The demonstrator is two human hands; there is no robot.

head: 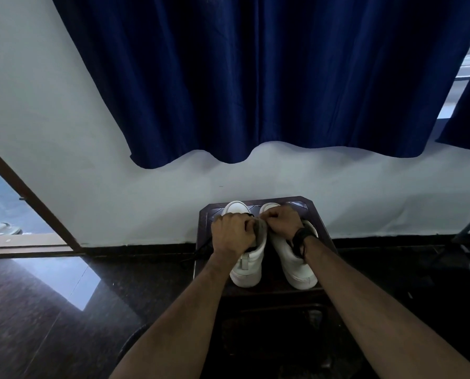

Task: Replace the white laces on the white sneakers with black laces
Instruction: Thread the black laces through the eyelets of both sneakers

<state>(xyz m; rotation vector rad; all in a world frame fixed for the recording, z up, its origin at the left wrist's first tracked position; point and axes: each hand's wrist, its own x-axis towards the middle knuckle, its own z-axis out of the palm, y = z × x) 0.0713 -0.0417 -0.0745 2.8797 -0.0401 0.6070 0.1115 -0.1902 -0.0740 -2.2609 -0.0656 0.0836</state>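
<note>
Both sneakers sit side by side on the dark tabletop, and the left hand and right hand, curled over the left sneaker, seemingly pinch black lace; draw both ends evenly.

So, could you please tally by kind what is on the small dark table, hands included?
White sneakers: 2, left and right
Hands: 2, left hand and right hand, both working at the left sneaker's tongue
Black lace: 1, trailing off the table
Total: 5
</note>
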